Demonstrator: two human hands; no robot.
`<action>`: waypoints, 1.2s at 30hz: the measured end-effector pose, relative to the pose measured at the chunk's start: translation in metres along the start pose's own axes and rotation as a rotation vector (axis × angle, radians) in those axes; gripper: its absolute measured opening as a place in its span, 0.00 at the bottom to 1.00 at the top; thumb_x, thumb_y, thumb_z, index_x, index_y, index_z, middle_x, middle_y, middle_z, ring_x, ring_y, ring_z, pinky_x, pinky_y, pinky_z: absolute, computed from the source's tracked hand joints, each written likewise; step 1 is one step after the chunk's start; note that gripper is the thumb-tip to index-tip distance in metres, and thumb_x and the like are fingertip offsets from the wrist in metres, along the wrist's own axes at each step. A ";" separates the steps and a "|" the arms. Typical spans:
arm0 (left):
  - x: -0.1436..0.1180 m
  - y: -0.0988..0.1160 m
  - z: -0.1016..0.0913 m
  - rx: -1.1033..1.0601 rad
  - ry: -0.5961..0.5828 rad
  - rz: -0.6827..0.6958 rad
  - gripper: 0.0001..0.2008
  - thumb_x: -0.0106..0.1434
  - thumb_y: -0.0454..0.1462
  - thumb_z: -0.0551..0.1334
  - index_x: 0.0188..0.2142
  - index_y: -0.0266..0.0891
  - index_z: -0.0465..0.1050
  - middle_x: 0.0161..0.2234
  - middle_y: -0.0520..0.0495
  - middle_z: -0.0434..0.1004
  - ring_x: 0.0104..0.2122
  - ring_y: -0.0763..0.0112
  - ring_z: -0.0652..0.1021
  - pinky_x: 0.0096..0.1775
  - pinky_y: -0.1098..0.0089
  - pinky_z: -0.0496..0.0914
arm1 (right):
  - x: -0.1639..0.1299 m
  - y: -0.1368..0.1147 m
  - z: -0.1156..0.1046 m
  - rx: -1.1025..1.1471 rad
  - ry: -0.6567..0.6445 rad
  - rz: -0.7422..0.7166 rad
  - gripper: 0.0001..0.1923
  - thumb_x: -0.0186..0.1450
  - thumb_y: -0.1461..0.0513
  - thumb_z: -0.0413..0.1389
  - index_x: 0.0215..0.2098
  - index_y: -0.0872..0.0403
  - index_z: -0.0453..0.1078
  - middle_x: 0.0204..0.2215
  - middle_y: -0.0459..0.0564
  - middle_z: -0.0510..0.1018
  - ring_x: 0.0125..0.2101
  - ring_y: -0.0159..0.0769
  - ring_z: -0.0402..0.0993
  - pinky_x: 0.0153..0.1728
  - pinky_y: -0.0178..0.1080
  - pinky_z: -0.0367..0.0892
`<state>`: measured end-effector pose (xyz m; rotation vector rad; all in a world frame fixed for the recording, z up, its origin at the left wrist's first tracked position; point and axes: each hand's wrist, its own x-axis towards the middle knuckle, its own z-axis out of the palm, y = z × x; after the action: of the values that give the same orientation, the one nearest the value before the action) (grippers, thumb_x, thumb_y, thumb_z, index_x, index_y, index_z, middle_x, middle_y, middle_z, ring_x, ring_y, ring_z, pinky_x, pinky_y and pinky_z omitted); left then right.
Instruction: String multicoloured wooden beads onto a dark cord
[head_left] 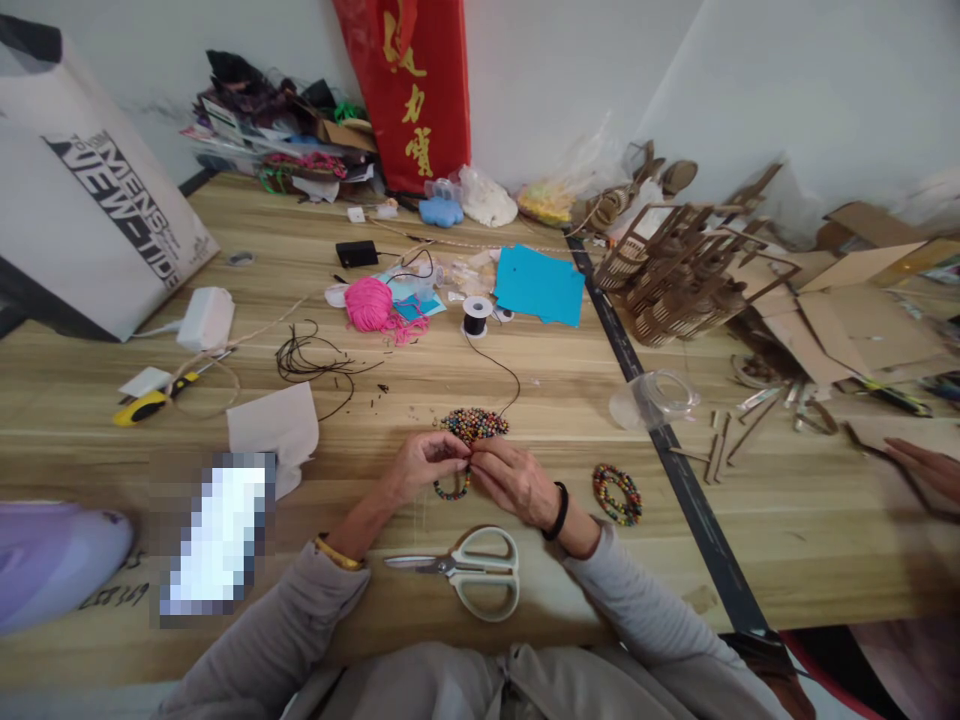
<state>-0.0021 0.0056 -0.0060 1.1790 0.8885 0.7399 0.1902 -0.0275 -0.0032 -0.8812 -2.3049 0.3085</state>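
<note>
My left hand (418, 465) and my right hand (513, 480) meet at the middle of the wooden table (480, 340), both pinching a short strand of coloured beads (452, 490) that hangs in a loop below the fingertips. Just beyond the fingers lies a pile of loose coloured beads (474, 424). A thin dark cord runs from the pile to a black thread spool (476, 315). A finished bead bracelet (616, 494) lies to the right of my right wrist. White-handled scissors (469, 570) rest between my forearms.
A pink yarn ball (369, 303), blue paper (538, 284), tangled black cord (307, 360), a yellow utility knife (146, 405), a clear plastic cup (654, 398), a wooden lattice model (675, 270) and cardboard scraps lie around. Another person's hand (926, 468) is at the right edge.
</note>
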 end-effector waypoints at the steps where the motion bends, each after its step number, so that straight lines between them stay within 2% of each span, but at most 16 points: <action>1: 0.000 0.000 0.000 -0.001 0.002 0.010 0.14 0.45 0.39 0.72 0.29 0.33 0.74 0.25 0.49 0.76 0.26 0.73 0.75 0.33 0.72 0.69 | 0.000 0.000 0.000 -0.004 0.006 0.005 0.08 0.70 0.65 0.46 0.42 0.55 0.67 0.40 0.56 0.75 0.40 0.37 0.73 0.40 0.39 0.72; 6: -0.002 0.000 0.004 0.072 0.047 0.078 0.10 0.47 0.35 0.70 0.29 0.34 0.74 0.27 0.49 0.76 0.29 0.73 0.75 0.36 0.72 0.70 | 0.001 -0.001 -0.001 -0.015 0.005 0.026 0.09 0.71 0.64 0.46 0.41 0.54 0.67 0.37 0.55 0.76 0.37 0.36 0.73 0.38 0.37 0.71; 13: -0.004 -0.002 0.009 0.268 0.129 0.192 0.05 0.51 0.32 0.66 0.30 0.35 0.76 0.27 0.48 0.76 0.29 0.72 0.74 0.35 0.71 0.69 | 0.000 0.000 0.001 -0.031 -0.019 0.047 0.09 0.71 0.64 0.45 0.39 0.55 0.68 0.33 0.53 0.75 0.34 0.35 0.72 0.35 0.35 0.69; 22: -0.004 0.000 0.008 0.428 0.105 0.227 0.03 0.53 0.34 0.64 0.27 0.35 0.77 0.25 0.47 0.76 0.27 0.71 0.73 0.31 0.72 0.66 | -0.003 0.002 0.001 -0.002 -0.021 0.066 0.09 0.71 0.63 0.47 0.40 0.54 0.68 0.33 0.53 0.75 0.34 0.35 0.71 0.35 0.35 0.68; 30: -0.004 -0.001 0.008 0.409 0.098 0.289 0.04 0.54 0.35 0.65 0.25 0.36 0.76 0.25 0.47 0.76 0.28 0.70 0.73 0.34 0.71 0.66 | 0.004 -0.005 0.001 0.269 0.095 0.213 0.08 0.70 0.61 0.49 0.35 0.54 0.68 0.29 0.50 0.75 0.29 0.32 0.71 0.31 0.34 0.66; 36: -0.005 -0.002 0.009 0.377 0.076 0.245 0.04 0.53 0.35 0.65 0.26 0.35 0.76 0.26 0.47 0.76 0.28 0.70 0.73 0.32 0.71 0.66 | 0.006 -0.007 0.001 0.355 0.116 0.348 0.09 0.68 0.59 0.53 0.32 0.55 0.69 0.25 0.48 0.76 0.26 0.31 0.71 0.28 0.32 0.65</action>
<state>0.0034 -0.0026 -0.0059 1.6241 0.9847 0.8413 0.1827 -0.0287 0.0019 -1.0774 -1.9036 0.7682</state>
